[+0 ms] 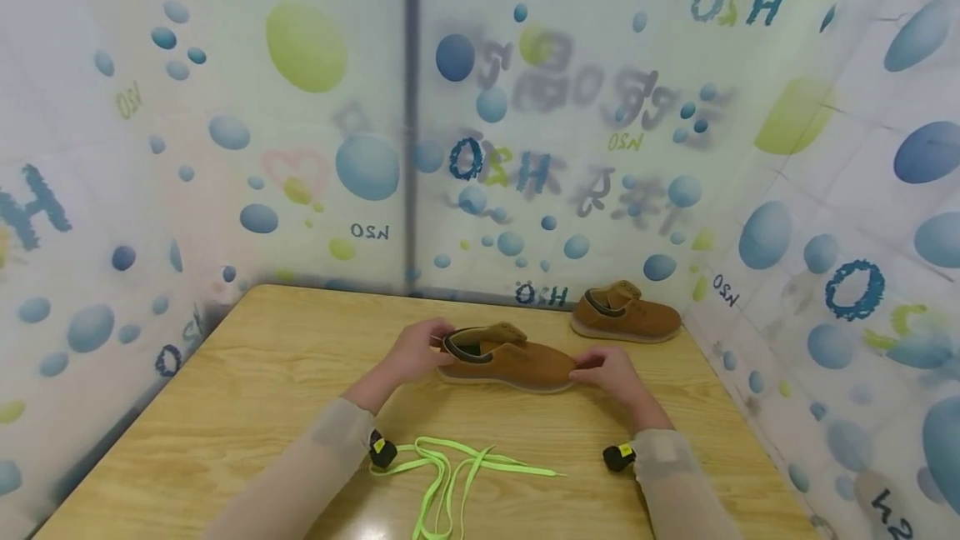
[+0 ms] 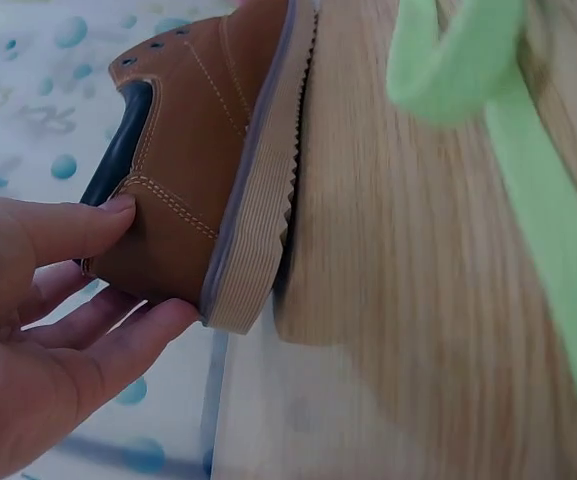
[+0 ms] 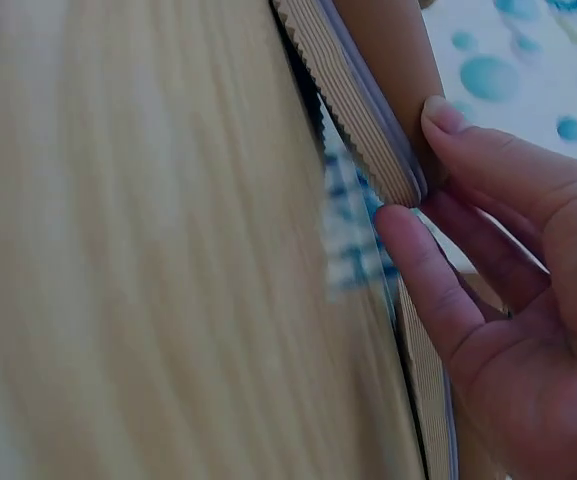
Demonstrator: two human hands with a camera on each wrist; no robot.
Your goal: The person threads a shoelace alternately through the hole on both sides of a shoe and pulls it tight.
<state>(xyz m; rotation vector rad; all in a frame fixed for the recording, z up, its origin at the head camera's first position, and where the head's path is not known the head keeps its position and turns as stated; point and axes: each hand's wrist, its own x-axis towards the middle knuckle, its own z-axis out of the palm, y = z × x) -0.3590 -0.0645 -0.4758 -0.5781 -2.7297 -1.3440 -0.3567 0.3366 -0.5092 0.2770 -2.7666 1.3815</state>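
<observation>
A brown shoe (image 1: pixel 517 363) without a lace lies lengthwise across the table, its toe to the right in the head view. My left hand (image 1: pixel 417 350) grips its heel, thumb on the near side by the dark collar, as the left wrist view shows on the shoe's heel (image 2: pixel 183 150). At the toe, my right hand (image 1: pixel 611 371) pinches the tip; in the right wrist view the thumb lies on the upper and other fingers curl around the toe (image 3: pixel 398 90). The sole's toe end looks slightly off the tabletop.
Nearer me on the wooden table (image 1: pixel 262 407) lies a loose lime-green shoelace (image 1: pixel 442 465). A second brown shoe (image 1: pixel 630 313) stands at the far right corner. Patterned curtain-like walls (image 1: pixel 315 148) rise behind the table and on both sides.
</observation>
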